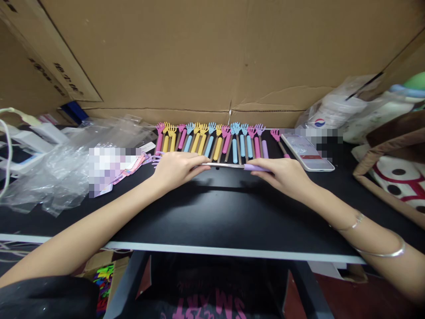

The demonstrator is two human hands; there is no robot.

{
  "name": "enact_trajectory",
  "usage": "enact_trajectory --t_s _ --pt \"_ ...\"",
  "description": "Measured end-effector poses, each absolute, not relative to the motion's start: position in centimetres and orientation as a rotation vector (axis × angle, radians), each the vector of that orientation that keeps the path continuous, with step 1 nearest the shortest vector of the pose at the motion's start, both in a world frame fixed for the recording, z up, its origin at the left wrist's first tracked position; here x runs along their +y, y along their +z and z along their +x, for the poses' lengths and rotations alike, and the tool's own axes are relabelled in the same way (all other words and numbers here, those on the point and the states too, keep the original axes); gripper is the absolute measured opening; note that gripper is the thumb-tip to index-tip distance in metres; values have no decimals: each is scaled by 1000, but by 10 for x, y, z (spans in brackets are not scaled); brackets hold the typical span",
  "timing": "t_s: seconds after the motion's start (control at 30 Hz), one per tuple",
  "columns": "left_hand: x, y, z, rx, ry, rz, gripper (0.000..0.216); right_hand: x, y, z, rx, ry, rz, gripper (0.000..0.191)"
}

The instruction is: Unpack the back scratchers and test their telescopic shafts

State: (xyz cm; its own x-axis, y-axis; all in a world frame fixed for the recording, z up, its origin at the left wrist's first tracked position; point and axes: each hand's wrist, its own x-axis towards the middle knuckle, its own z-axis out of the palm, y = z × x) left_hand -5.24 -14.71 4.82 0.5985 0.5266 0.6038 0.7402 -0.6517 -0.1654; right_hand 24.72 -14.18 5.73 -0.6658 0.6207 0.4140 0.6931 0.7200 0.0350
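A purple back scratcher (227, 165) with a metal rod is stretched sideways between my hands above the black table. My left hand (175, 169) is closed on its claw end, with purple prongs poking out to the left. On the right, my right hand (280, 174) grips the purple handle. Behind them lies a row of back scratchers (202, 141) in pink, yellow, blue and purple, claws toward the cardboard. One pink back scratcher (276, 136) lies apart at the row's right end, its handle partly behind my right hand.
Clear plastic bags (56, 177) and printed cards (133, 165) cover the left of the table (206, 217). A phone (307, 153) lies at the right, with a bagged cup (338, 110) and a brown bag (381, 150) beyond. Cardboard (199, 57) walls the back. Below, a box (117, 270) holds colourful pieces.
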Motion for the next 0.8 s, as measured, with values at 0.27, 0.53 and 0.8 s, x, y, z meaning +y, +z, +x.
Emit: enact_trajectory --t_s 0.27,0.53,0.8 --pt "-148 46 -51 -1057 -736 -2458 34 -140 55 248 -2577 -189 -1059 28" --pt "-148 44 -50 -1017 -744 -2466 32 -141 57 250 -2562 -352 -964 31" --pt "-150 45 -48 -1139 -698 -2538 37 -143 56 246 -2570 -261 -1074 28"
